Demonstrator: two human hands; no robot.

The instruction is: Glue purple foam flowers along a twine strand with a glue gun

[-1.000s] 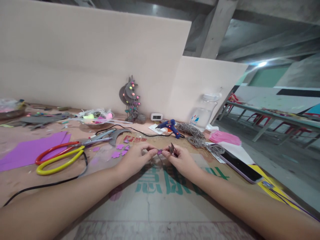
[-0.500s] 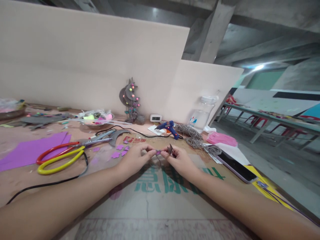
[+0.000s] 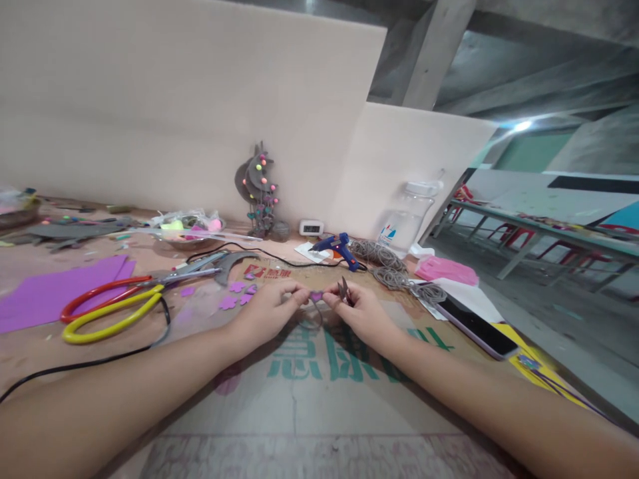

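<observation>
Between my two hands a small purple heart-shaped piece (image 3: 316, 296) is stretched on a thin grey cord (image 3: 314, 318), which loops down below it. My left hand (image 3: 272, 309) pinches the cord at the left side of the heart. On the other side, my right hand (image 3: 359, 313) pinches close to the heart and also keeps small dark scissors (image 3: 344, 290) among its fingers, blades pointing up. Several purple flower cut-outs (image 3: 228, 303) lie just left of my left hand, on the printed cardboard (image 3: 239, 412).
Red-and-yellow-handled scissors (image 3: 112, 316) and purple sheets (image 3: 60, 293) lie at the left. Behind my hands are a blue glue gun (image 3: 341, 251), grey cord bundles (image 3: 389, 276), a small clock (image 3: 311, 227) and a clear bottle (image 3: 407, 216). A phone (image 3: 476, 326) rests at the right.
The purple piece has turned, and its heart shape now shows between my fingertips. My hands have moved slightly apart and up. The view has shifted a little.
</observation>
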